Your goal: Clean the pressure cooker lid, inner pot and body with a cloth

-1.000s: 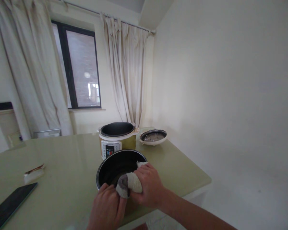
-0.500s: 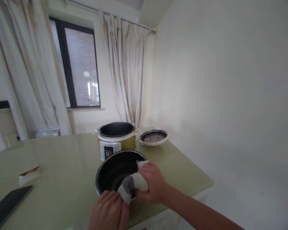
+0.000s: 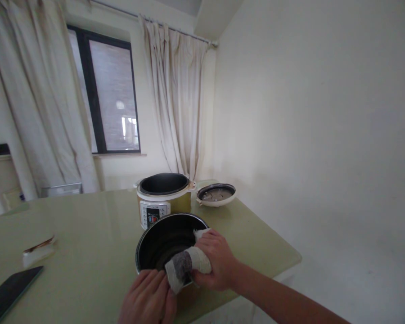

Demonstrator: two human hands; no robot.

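A black inner pot with a metal rim stands on the green table just in front of me. My right hand is closed round a white and grey cloth and presses it against the pot's near rim. At the pot's near side, my left hand grips the outer wall with curled fingers. Behind the pot stands a yellow-green rice cooker with its top open.
The cooker's lid lies upside down to the right of the cooker. A dark phone and a small white packet lie at the left of the table. The table's right edge is close to the white wall.
The cloth and my right hand have slid slightly right along the near rim. The view has drifted a little, so the phone and packet sit further left.
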